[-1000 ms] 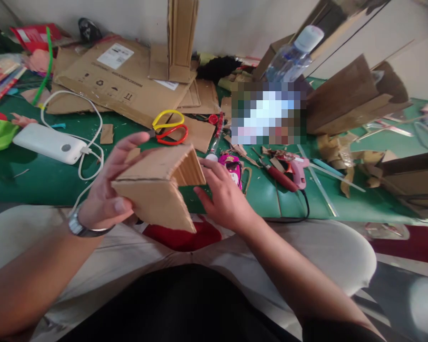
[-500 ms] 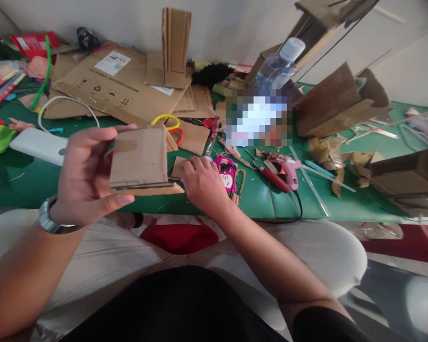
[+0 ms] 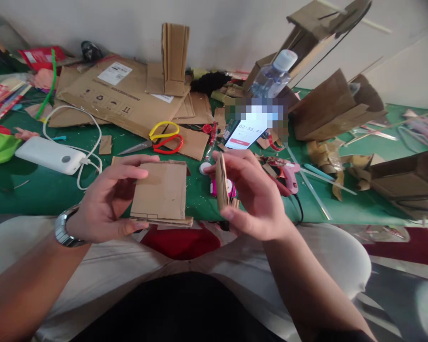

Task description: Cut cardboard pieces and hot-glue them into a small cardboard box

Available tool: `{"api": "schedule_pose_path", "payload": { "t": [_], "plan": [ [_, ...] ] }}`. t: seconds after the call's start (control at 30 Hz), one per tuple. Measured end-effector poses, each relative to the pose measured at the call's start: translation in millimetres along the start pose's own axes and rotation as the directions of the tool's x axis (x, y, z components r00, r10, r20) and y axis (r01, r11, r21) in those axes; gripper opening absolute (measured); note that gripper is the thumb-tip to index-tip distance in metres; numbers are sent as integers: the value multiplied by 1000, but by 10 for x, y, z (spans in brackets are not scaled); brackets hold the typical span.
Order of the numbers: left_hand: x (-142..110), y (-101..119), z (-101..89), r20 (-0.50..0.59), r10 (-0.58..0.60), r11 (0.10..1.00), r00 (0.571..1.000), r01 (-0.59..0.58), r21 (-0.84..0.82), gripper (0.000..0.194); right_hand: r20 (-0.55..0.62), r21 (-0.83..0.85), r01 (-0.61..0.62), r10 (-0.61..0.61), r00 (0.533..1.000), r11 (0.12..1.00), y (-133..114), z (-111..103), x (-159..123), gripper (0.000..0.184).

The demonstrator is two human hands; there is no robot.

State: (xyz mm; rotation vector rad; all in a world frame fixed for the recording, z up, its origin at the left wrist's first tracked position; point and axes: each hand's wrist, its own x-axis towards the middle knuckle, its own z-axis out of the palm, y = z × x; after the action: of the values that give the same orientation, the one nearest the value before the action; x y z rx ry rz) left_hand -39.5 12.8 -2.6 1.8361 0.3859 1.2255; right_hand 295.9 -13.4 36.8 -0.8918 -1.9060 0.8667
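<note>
My left hand (image 3: 105,202) grips a folded cardboard piece (image 3: 162,192) by its left edge, thumb below and fingers on top, above the near edge of the green table (image 3: 39,190). My right hand (image 3: 253,194) pinches a small flat cardboard piece (image 3: 221,183) held on edge, just right of the folded one. The two pieces are a little apart. A watch sits on my left wrist.
Behind my hands lie yellow and red scissors (image 3: 164,137), a white power bank (image 3: 48,155) with cable, a phone (image 3: 246,133), a pink glue gun (image 3: 288,173), a water bottle (image 3: 273,76), flat cardboard sheets (image 3: 117,92) and cardboard models (image 3: 335,107) at the right.
My right hand has lifted off the table with a small cardboard piece and brought it up beside the folded piece. My left hand has lowered the folded piece slightly.
</note>
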Motion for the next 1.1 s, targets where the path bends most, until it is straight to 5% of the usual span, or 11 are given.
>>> {"api": "schedule_pose_path", "payload": {
  "t": [0.47,0.73,1.1],
  "plan": [
    [-46,21,47,86,28,997,996,-35,74,82,127,7,84,-85,988,996,-75,185,-30,75],
    [-22,30,75,94,61,993,994,-70,97,80,93,143,-2,-11,996,990,-22,217,-35,75],
    [-18,70,70,159,79,992,984,-94,89,75,71,150,34,-45,996,988,27,243,-54,81]
  ]
}}
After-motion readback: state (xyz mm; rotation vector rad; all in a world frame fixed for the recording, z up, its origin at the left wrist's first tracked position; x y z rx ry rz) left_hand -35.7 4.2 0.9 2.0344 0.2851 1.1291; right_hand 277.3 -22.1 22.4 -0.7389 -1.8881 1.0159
